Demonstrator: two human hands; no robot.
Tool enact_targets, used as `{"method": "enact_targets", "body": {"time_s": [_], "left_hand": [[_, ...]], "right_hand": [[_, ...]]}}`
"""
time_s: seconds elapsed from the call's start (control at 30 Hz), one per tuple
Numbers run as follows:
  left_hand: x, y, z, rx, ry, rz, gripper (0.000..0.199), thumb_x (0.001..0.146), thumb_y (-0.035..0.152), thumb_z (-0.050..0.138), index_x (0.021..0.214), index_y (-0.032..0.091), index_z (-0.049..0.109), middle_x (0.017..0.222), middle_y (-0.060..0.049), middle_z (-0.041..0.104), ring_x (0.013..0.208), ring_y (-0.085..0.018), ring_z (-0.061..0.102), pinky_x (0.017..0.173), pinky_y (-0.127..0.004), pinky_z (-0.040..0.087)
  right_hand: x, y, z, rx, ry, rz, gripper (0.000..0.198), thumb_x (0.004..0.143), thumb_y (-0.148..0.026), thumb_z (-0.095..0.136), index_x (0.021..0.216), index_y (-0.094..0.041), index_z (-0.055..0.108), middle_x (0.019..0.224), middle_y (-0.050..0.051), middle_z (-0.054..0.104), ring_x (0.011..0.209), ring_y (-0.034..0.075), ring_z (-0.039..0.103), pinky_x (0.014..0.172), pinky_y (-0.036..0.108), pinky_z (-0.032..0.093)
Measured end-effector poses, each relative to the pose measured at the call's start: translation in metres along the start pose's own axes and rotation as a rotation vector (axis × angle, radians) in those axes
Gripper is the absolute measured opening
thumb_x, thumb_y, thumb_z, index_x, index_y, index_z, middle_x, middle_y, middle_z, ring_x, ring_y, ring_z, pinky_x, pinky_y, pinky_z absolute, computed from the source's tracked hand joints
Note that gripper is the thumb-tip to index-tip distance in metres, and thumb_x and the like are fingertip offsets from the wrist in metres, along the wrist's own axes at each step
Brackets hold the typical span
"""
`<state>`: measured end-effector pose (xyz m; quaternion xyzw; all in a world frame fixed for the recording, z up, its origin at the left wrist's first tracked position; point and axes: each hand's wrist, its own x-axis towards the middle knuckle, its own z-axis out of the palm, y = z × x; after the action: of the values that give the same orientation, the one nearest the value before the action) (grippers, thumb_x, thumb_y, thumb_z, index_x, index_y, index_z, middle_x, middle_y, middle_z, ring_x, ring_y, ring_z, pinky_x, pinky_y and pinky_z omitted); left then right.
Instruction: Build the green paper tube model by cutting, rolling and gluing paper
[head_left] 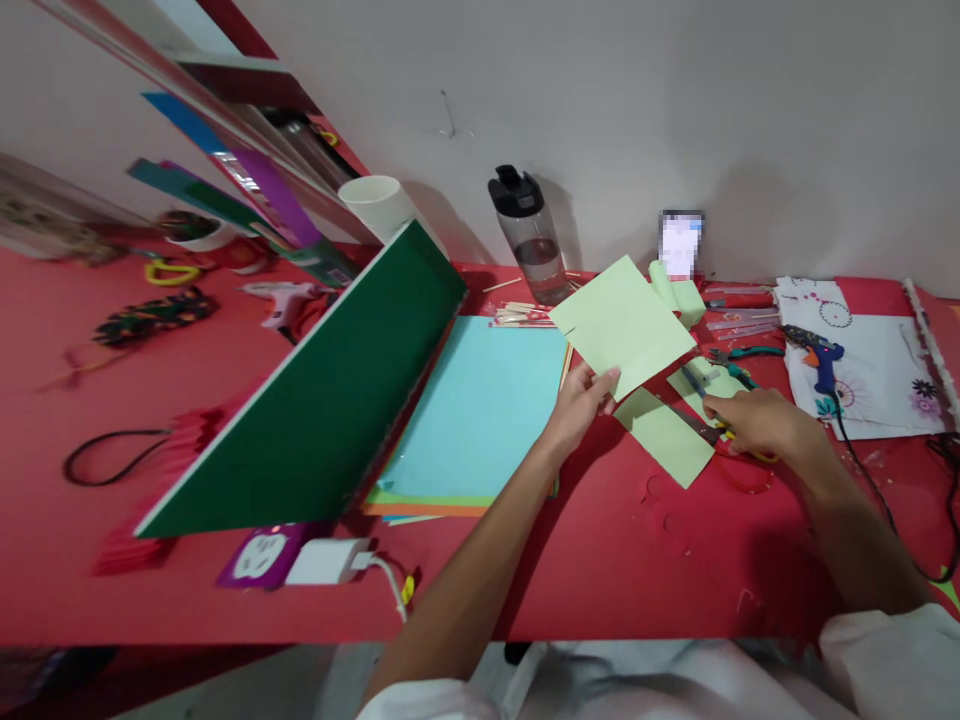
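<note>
My left hand [581,405] pinches a pale green sheet of paper [624,325] by its lower edge, thumb on top. The sheet is tilted above the table, with a short dark line near its left corner. My right hand [757,422] is closed over the yellow handles of a pair of scissors [701,428]; its fingers partly hide the handles. The scissor blades point left across a pale green paper strip [666,437] on the table. By my right index fingertip is a slim blue-grey tool [694,380], its kind unclear, over another pale green piece.
Stacked coloured sheets [480,420] lie left of my hands, beside a leaning green board [322,400]. Behind are a water bottle [529,235], small sticks and a phone [681,245]. Green-handled pliers [742,365] and a corded blue glue gun [823,360] lie right. A white charger [326,562] sits near the front edge.
</note>
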<state>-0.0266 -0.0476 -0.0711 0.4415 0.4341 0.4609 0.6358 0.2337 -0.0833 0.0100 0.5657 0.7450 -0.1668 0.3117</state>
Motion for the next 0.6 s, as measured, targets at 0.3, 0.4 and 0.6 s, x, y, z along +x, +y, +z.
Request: {"method": "enact_targets", "body": {"time_s": [0.3,0.4,0.6], "left_hand": [[0.0,0.003,0.004,-0.086,0.018,-0.033,0.052,0.071,0.049,0.089,0.1,0.016,0.062,0.062,0.002,0.065,0.055,-0.013,0.062,0.054,-0.025,0.045],[0.0,0.002,0.004,-0.079,0.009,-0.03,0.052,0.072,0.051,0.089,0.1,0.016,0.062,0.062,0.001,0.066,0.056,-0.014,0.063,0.055,-0.026,0.047],[-0.001,0.004,0.004,-0.056,-0.015,-0.021,0.049,0.075,0.052,0.087,0.097,0.016,0.062,0.058,0.001,0.064,0.056,-0.015,0.064,0.056,-0.026,0.048]], "right_hand": [[-0.006,-0.019,0.01,-0.089,0.036,0.036,0.06,0.084,-0.008,0.063,0.142,-0.019,0.055,0.114,0.019,0.075,0.109,0.036,0.072,0.076,0.035,0.042],[-0.003,-0.018,0.015,-0.069,0.065,0.015,0.062,0.082,-0.007,0.064,0.141,-0.021,0.056,0.111,0.019,0.076,0.107,0.035,0.072,0.079,0.036,0.043],[0.001,-0.011,0.017,-0.041,0.041,-0.022,0.062,0.075,-0.01,0.07,0.135,-0.02,0.059,0.103,0.019,0.075,0.104,0.039,0.071,0.079,0.038,0.043]]}}
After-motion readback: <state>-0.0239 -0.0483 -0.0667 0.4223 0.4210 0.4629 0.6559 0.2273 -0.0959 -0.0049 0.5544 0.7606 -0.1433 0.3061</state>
